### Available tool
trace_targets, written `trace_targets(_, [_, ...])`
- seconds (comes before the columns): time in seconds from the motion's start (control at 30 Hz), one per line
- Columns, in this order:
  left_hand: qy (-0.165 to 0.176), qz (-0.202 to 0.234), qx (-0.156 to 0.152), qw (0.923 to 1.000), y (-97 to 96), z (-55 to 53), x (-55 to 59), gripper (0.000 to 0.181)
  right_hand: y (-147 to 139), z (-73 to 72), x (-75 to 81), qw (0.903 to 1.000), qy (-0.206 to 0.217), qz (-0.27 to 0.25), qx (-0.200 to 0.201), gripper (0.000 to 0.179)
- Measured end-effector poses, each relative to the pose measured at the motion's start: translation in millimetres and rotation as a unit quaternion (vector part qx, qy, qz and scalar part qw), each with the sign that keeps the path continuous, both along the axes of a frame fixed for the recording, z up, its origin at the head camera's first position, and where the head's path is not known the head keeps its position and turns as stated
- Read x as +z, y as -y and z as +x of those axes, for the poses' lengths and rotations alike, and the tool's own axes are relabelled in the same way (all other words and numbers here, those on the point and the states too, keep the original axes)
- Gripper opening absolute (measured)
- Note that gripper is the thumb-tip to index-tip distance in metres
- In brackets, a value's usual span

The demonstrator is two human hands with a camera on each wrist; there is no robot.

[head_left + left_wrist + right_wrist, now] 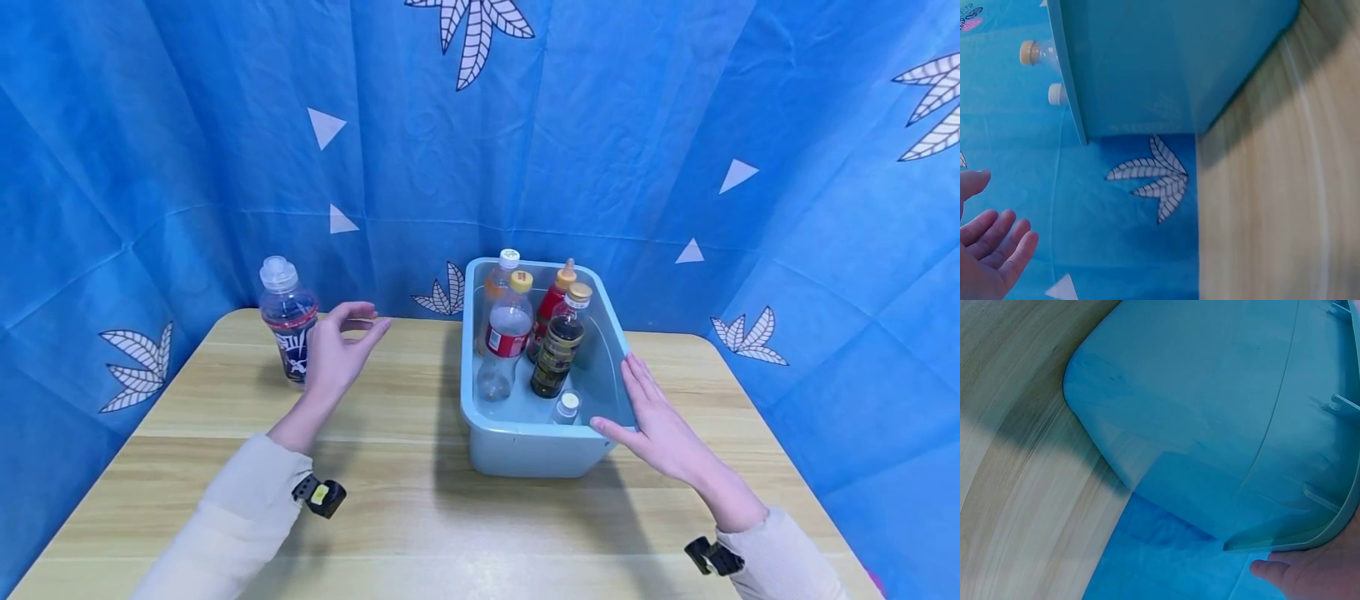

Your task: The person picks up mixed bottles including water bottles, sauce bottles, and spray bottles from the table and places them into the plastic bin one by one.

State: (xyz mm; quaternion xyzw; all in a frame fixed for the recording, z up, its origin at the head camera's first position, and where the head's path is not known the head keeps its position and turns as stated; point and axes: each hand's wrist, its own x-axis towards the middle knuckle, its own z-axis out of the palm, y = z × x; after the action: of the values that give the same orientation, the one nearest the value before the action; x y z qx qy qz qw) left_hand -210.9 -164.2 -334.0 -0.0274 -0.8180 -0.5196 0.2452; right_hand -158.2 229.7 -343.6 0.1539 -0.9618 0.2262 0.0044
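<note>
My left hand (335, 354) is held over the left side of the table, thumb and fingers curved apart with nothing between them. Just behind it stands a clear bottle with a dark label (288, 312), partly hidden by the hand. My right hand (663, 421) rests on the near right corner of a light blue plastic bin (536, 454), fingers straight along the rim and thumb at the front edge. Inside the bin stand a yellow-capped bottle with a red label (512, 321), a dark sauce bottle (557, 350), a red squeeze bottle (553, 302) and a white-capped orange bottle (497, 285).
A small white-capped bottle (567, 407) sits low at the bin's front inside. The wooden table (375, 533) ends at a blue curtain (622, 125) with leaf prints, which hangs behind and on both sides.
</note>
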Motion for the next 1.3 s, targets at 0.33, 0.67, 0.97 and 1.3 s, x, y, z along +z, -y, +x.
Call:
trace_targets(0.33, [-0.012,-0.003,0.059,0.9982,26.4,5.6,-7.3,0.031,0,-1.1,-0.7,1.0000,-0.001,-0.002,0.003,0.091])
trace_targets(0.67, [0.000,-0.023,0.110,0.9937,50.0,7.6,-8.8,0.038,0,0.2,-1.7,1.0000,-0.004,-0.004,0.003,0.090])
trace_targets(0.97, [0.026,-0.023,0.147,0.9885,69.1,4.5,-5.1,0.046,0,0.7,-0.8,1.0000,-0.006,0.000,0.001,0.091])
trace_targets(1.3, [0.054,-0.015,0.171,0.9837,86.8,-4.2,-1.8,0.057,1,1.2,-0.8,0.9999,-0.013,0.005,0.003,0.091])
